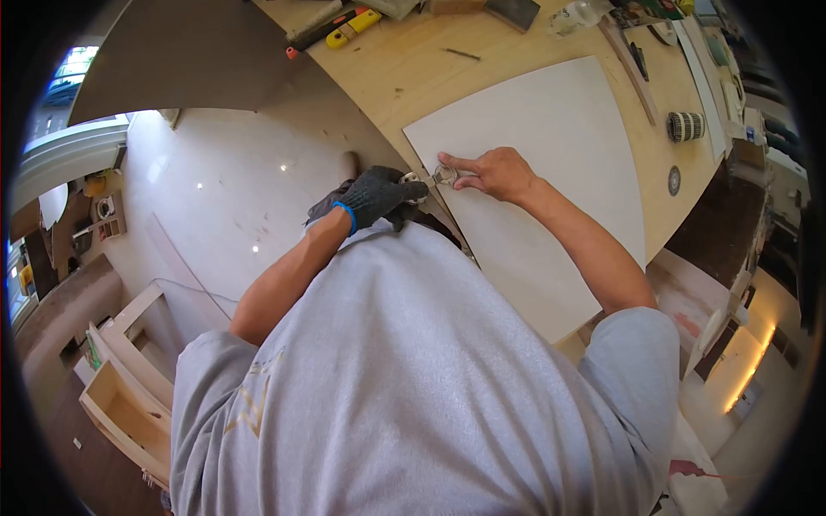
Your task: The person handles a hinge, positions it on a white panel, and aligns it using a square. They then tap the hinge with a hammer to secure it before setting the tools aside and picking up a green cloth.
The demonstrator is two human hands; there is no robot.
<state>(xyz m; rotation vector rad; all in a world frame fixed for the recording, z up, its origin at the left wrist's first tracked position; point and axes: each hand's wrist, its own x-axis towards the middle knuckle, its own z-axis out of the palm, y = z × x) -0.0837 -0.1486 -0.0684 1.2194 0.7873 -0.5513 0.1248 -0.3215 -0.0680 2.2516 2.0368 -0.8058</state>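
A white panel (551,146) lies on the wooden worktable, its left edge close to my body. At that edge is a small metal fitting (443,175) that looks like a hinge. My left hand (379,196), in a dark glove with a blue cuff, is closed around the fitting's near part, just off the panel. From the right, my bare right hand (496,175) holds the round end between index finger and thumb, over the panel; its other fingers are curled in. The glove hides part of the fitting.
Beyond the panel, the worktable (413,86) bears a yellow cutter (353,28), a wood strip (632,73), a black-and-white roll (686,127) and a round disc (674,181). An open wooden box (125,421) stands at lower left, with a cable on the pale floor.
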